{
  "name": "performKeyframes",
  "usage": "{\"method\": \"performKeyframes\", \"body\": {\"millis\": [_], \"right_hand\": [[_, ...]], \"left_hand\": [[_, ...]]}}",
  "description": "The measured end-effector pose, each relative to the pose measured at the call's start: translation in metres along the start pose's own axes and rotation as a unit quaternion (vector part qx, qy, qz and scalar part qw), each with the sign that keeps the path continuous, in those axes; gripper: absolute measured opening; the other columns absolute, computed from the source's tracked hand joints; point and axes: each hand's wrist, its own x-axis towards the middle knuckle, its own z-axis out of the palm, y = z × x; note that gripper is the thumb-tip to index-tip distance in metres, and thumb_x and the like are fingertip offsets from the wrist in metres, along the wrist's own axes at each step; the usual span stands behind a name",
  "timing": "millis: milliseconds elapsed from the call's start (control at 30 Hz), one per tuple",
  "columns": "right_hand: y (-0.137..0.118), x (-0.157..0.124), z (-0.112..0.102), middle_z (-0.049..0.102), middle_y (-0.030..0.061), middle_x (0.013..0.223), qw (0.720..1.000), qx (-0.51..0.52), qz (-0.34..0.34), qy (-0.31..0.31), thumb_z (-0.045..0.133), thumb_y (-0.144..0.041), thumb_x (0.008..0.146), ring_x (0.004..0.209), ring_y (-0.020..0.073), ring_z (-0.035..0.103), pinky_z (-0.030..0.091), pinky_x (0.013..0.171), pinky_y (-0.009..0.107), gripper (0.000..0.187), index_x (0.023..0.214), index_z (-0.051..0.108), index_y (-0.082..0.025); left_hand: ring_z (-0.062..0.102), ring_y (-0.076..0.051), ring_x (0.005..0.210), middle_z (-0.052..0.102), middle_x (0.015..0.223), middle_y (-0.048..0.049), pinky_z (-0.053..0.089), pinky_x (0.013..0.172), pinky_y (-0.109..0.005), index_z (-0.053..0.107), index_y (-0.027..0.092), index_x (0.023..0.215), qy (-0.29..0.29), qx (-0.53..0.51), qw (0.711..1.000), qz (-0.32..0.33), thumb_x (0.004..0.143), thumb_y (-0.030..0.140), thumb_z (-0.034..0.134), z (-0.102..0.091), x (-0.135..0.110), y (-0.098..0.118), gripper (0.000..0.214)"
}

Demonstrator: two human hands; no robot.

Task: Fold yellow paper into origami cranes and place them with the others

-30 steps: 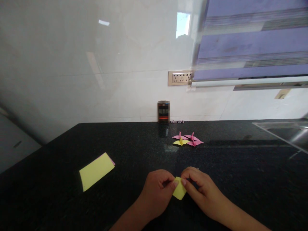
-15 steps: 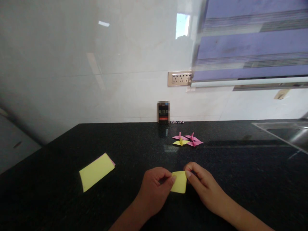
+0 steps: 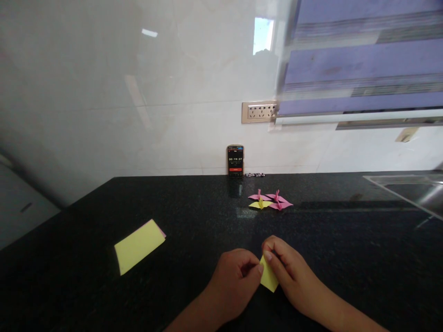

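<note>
A small folded piece of yellow paper (image 3: 269,277) is pinched between my two hands above the dark countertop. My left hand (image 3: 236,282) grips its left edge between thumb and forefinger. On the other side, my right hand (image 3: 289,272) holds the upper right edge with thumb and fingers closed, covering part of the sheet. Beyond the hands stand several folded paper cranes: a yellow crane (image 3: 260,204) in front and pink cranes (image 3: 279,205) beside and behind it. To the left lies a stack of yellow paper (image 3: 140,246), with a pink sheet showing under its edge.
A phone (image 3: 236,160) with a timer on its screen leans against the tiled wall, a small patterned strip (image 3: 255,174) beside it. At the far right is a sink (image 3: 415,189). A wall socket (image 3: 259,112) and a purple blind (image 3: 360,69) are above the black countertop (image 3: 194,212).
The yellow paper has turned from square-on to slanted, one corner now pointing down. My left hand has shifted right and slightly down, closer to my right hand.
</note>
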Motion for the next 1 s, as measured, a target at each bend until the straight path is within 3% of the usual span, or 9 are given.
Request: {"method": "performKeyframes", "body": {"millis": [500, 767, 1000], "right_hand": [[0.0041, -0.0008, 0.0009, 0.046, 0.0001, 0.062, 0.994, -0.107, 0.013, 0.013, 0.037, -0.024, 0.084, 0.059, 0.0131, 0.044, 0.033, 0.055, 0.026, 0.023, 0.063, 0.042, -0.017], [0.0023, -0.0002, -0.0007, 0.047, -0.0003, 0.066, 1.000, 0.003, -0.013, -0.018, 0.034, -0.024, 0.086, 0.062, 0.0113, 0.046, 0.036, 0.057, 0.023, 0.022, 0.068, 0.046, -0.017], [0.0009, -0.0009, -0.0024, 0.048, -0.0011, 0.065, 0.998, 0.047, 0.024, -0.024, 0.036, -0.024, 0.085, 0.061, 0.0105, 0.046, 0.037, 0.054, 0.021, 0.020, 0.072, 0.049, -0.017]], "left_hand": [[0.045, -0.008, 0.054, 0.051, 0.055, 0.0017, 0.030, 0.052, -0.020, 0.055, 0.014, 0.056, 0.005, 0.053, 0.998, 0.028, 0.075, 0.020, 0.045, -0.0022, -0.0008, 0.0000, 0.022], [0.045, -0.008, 0.054, 0.051, 0.056, 0.0014, 0.031, 0.051, -0.019, 0.054, 0.014, 0.056, 0.011, 0.025, 0.999, 0.018, 0.075, 0.020, 0.044, -0.0016, -0.0011, 0.0012, 0.022], [0.046, -0.009, 0.055, 0.052, 0.058, 0.0008, 0.032, 0.052, -0.019, 0.056, 0.014, 0.059, 0.016, 0.006, 1.000, 0.004, 0.076, 0.021, 0.044, -0.0035, -0.0005, 0.0007, 0.022]]}}
